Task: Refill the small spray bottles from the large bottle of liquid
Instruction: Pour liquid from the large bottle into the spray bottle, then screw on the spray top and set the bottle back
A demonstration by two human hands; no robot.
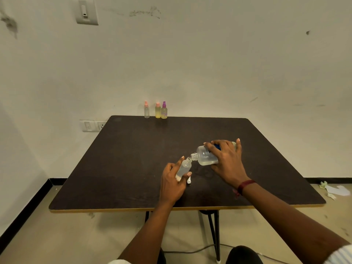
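Dark table: work takes place near its centre. Large bottle: uncapped, tipped almost onto its side, neck pointing toward 9 o'clock, with a shallow pool of clear liquid along its lower wall. Right hand: grasps this bottle from above, fingers curled over the body. Left hand: wrapped around the open small spray bottle, which leans with its mouth toward 1 o'clock, just under the large bottle's neck; the two mouths are very close, though contact cannot be confirmed. No stream is discernible. Three capped spray bottles stand at the table's 12 o'clock edge, well apart from the work. A small white piece, probably the removed spray head, lies at 6 o'clock of the held bottle, partly hidden by a finger. Assessment: the pour is in hand. Recommended: line the necks up squarely, raise the large bottle's base slowly for a thin flow, hold the small bottle steady, and stop short of the neck to avoid spillage.
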